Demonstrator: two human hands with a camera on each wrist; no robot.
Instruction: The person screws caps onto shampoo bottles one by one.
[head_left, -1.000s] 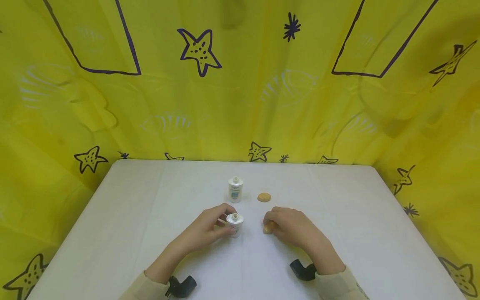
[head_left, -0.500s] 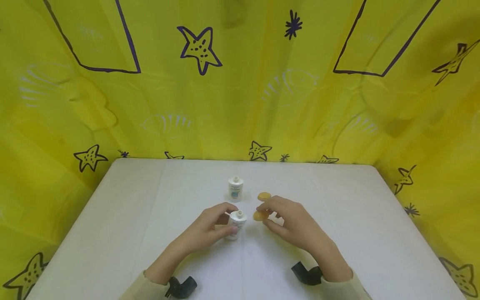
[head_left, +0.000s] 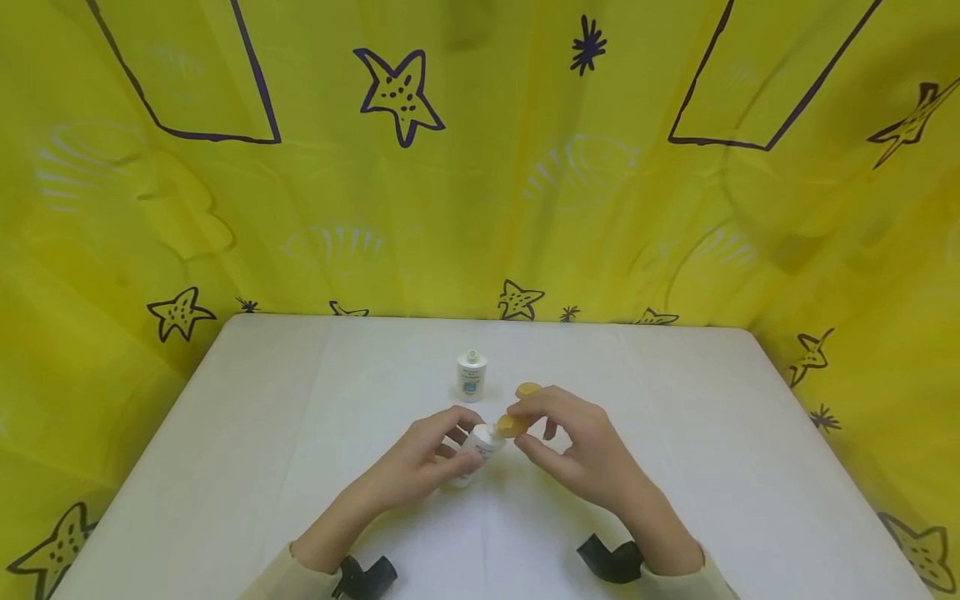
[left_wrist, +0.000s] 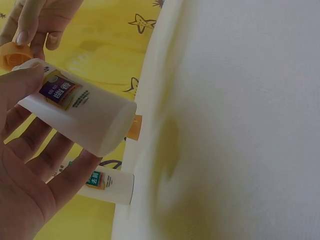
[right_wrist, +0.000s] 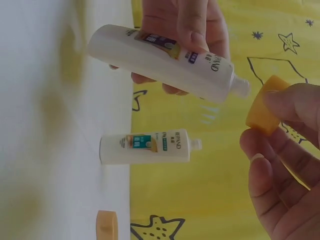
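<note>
My left hand (head_left: 427, 454) grips a white shampoo bottle (right_wrist: 160, 62) with a purple label, tilted and raised off the table, its bare neck pointing toward the right hand. Between thumb and fingers, my right hand (head_left: 581, 437) pinches an orange cap (right_wrist: 267, 105) just off the neck; the right wrist view shows a small gap between them. Behind, a second white bottle (head_left: 472, 379) with a green label stands upright without a cap. Another orange cap (head_left: 528, 389) lies on the table, partly hidden behind the right hand in the head view.
The white table (head_left: 360, 367) reaches back to a yellow curtain (head_left: 465, 183) printed with starfish and fish. A black wrist mount (head_left: 367, 577) sits at the left cuff, and another black mount (head_left: 609, 558) at the right cuff.
My right hand has lifted the orange cap from the table and brought it left to the bottle's neck. My left hand has raised the bottle and tilted it to the right.
</note>
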